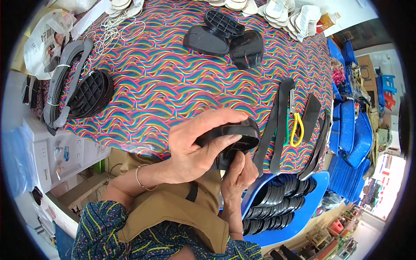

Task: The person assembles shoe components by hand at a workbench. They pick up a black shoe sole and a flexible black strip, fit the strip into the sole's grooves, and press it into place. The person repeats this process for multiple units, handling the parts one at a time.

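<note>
A black, glossy, curved shoe heel [250,132] is held up over the table's near edge. My left hand [188,145] is closed around its left side, with fingers over the top and thumb along the front. Below it, my right hand [239,177] is closed too, its thumb and fingers pinching the lower black part, which hangs down between them. My hands partly hide how that lower part joins the rest. To the right lie dark flat strips [281,121] and scissors [296,130] with yellow and green handles. Three black heels [223,24] sit together at the far middle.
A patterned cloth [164,82] covers the table. At left are a tied bundle of grey strips [60,86], gridded black heels [89,94] and white string [115,32]. Pale sole-shaped pieces [303,21] are heaped far right. A blue bin [310,208] below right holds many black curved pieces.
</note>
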A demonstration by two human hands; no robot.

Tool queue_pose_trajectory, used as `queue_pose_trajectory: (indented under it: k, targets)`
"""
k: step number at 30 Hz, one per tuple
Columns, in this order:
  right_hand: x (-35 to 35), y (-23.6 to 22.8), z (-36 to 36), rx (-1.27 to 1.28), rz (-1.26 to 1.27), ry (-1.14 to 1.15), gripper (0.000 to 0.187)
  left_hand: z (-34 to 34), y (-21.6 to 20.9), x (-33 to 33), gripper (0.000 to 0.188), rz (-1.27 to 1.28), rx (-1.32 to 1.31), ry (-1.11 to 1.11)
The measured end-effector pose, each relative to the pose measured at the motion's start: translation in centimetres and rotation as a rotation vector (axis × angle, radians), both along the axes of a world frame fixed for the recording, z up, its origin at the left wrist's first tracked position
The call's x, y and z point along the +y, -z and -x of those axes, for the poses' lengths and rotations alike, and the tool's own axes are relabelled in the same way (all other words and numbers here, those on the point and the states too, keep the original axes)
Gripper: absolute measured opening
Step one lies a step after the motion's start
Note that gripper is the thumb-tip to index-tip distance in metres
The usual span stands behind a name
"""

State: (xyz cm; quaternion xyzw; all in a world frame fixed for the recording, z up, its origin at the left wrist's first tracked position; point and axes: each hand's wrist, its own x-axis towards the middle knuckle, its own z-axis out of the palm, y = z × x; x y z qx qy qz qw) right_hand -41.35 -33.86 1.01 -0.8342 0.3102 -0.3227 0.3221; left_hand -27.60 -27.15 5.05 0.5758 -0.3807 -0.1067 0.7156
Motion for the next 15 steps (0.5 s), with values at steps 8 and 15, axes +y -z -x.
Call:
queue_pose_trajectory:
  k: [8,15]
  targets:
    - [-3.1,-2.5,0.2,-0.272,-0.679,-0.079,0.052,-0.4,0.0,-0.9,0.033,-0.014,0.384,0.130]
    - [-4.2,-1.5,-0.9,-0.104,0.169,-0.215,0.023,0.1,-0.1,-0.4,0.033,-0.070,0.295,0.132]
